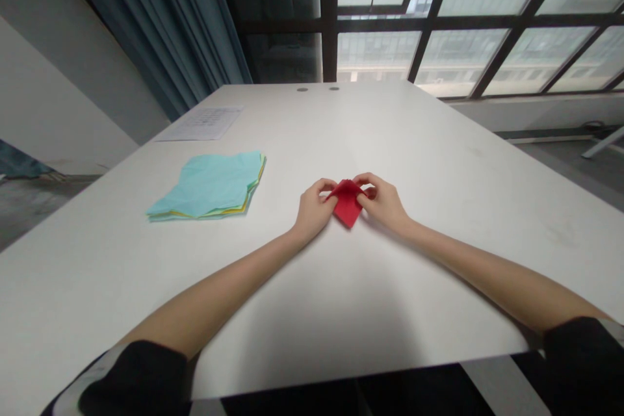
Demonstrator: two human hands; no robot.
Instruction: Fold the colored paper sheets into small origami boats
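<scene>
Between my two hands is a small red folded napkin (348, 207), a diamond shape with one point toward me. My left hand (316, 207) pinches its left corner, thumb in front and fingers behind. On the other side, my right hand (384, 203) grips the right corner the same way. The upper edge of the red piece looks layered, but its folds are too small to make out fully. To the left lies a stack of square napkins (214, 183), light blue on top with yellow and green edges showing beneath.
The white table (312, 312) stretches from its near edge to the windows (380, 55). A printed sheet of paper (202, 123) lies at the far left edge. Two round grey discs (302, 90) sit at the far end. A blue curtain (180, 19) hangs behind on the left.
</scene>
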